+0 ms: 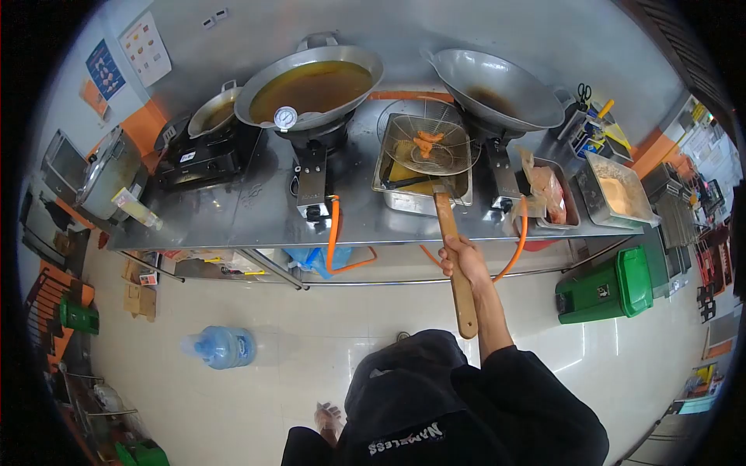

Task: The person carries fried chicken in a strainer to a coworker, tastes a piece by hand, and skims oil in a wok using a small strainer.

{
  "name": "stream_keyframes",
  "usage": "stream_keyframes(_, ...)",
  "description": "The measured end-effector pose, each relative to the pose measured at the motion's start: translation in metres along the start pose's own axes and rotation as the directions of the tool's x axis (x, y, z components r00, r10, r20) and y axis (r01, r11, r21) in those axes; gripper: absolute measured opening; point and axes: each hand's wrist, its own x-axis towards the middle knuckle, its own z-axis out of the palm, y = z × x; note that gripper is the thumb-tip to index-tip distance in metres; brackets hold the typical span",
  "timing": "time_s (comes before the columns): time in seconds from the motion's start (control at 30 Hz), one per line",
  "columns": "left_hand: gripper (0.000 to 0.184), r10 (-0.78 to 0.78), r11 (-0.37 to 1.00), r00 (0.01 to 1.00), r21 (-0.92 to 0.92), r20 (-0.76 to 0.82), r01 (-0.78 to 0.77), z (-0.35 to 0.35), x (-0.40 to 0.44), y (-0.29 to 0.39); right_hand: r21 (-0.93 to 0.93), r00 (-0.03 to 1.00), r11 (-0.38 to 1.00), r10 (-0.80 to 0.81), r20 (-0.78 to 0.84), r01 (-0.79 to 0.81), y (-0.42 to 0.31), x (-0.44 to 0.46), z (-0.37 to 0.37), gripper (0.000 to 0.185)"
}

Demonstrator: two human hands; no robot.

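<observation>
My right hand (pixel 464 260) is closed around the wooden handle (pixel 449 233) of a wire skimmer. The skimmer's round mesh basket (pixel 454 161) sits over a rectangular metal pan (pixel 420 203) on the steel counter. A few orange-brown fried pieces (pixel 426 143) lie in the mesh. Inside the pan, a dark-handled utensil (pixel 412 182) is partly covered by the basket. Low beside my body, my left hand (pixel 328 420) shows its fingers apart and holds nothing; it seems to wear a clear plastic glove.
A large wok of oil (pixel 311 85) with a dial thermometer (pixel 285 118) stands left, another wok (pixel 497 89) right. Further right are a tray with bagged meat (pixel 553 202) and a breading tray (pixel 619 194). Orange gas hoses (pixel 334 233) hang over the counter edge. A water bottle (pixel 225 346) lies on the floor.
</observation>
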Motion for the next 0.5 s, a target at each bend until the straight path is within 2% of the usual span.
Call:
stream_keyframes(0.07,0.059,-0.124,0.986,0.992,-0.112,0.000,0.123,-0.002,0.022,0.002,-0.012,1.000,1.000,0.006,-0.015,-0.006,0.002,0.000,-0.006,0.017)
stream_keyframes(0.17,0.060,0.005,0.998,1.000,-0.064,0.005,-0.005,0.004,0.037,0.000,-0.037,1.000,0.999,-0.014,-0.016,0.013,-0.004,0.008,-0.006,0.017)
stream_keyframes(0.27,0.062,-0.067,0.992,0.998,-0.104,0.008,0.067,0.008,0.056,0.001,-0.050,1.000,0.999,-0.001,-0.002,0.001,-0.006,-0.002,-0.011,0.017)
stream_keyframes(0.37,0.064,-0.029,1.000,0.998,-0.006,0.051,0.029,0.017,0.071,-0.007,-0.061,1.000,0.998,0.008,-0.004,-0.009,-0.005,0.004,-0.017,0.017)
stream_keyframes(0.47,0.065,-0.072,0.958,0.931,-0.234,0.358,0.164,0.005,0.098,-0.016,-0.054,1.000,0.998,0.017,0.014,-0.017,-0.015,-0.005,-0.017,0.018)
stream_keyframes(0.5,0.065,-0.039,0.990,0.946,-0.117,0.322,0.080,0.002,0.085,-0.013,-0.061,1.000,0.998,0.021,0.010,-0.020,-0.008,0.000,-0.023,0.019)
